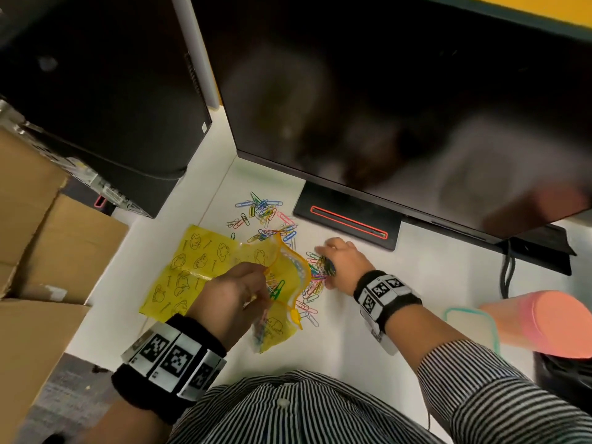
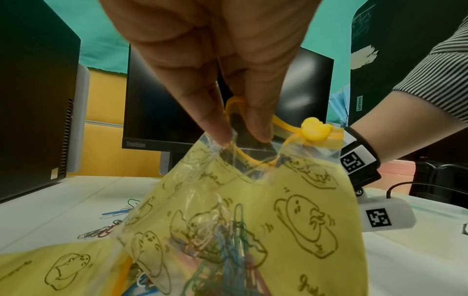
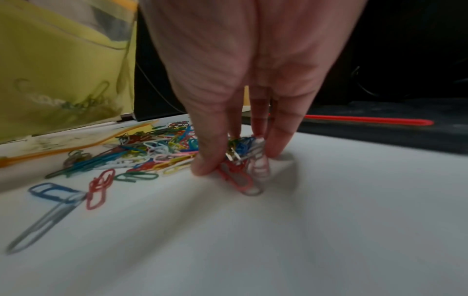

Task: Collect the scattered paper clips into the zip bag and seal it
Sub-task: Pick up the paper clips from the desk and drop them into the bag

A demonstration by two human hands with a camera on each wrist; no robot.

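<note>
A yellow zip bag [image 1: 198, 270] with cartoon prints lies partly on the white desk, its mouth lifted and open toward the right. My left hand [image 1: 237, 290] pinches the bag's clear top edge [image 2: 228, 144] beside the yellow duck slider [image 2: 314, 130]. Several coloured clips show inside the bag [image 2: 222, 240]. My right hand [image 1: 339, 261] is down on the desk just right of the bag's mouth, fingertips [image 3: 207, 168] pinching a bunch of clips [image 3: 240, 158]. More paper clips [image 1: 262, 213] lie scattered behind the bag and along its mouth [image 1: 309, 310].
A black monitor [image 1: 400, 100] stands over the desk, its base [image 1: 346, 219] with a red line just behind my right hand. A black computer tower [image 1: 105, 84] and cardboard boxes [image 1: 48, 238] are at left. A pink cylinder [image 1: 544, 322] lies at right.
</note>
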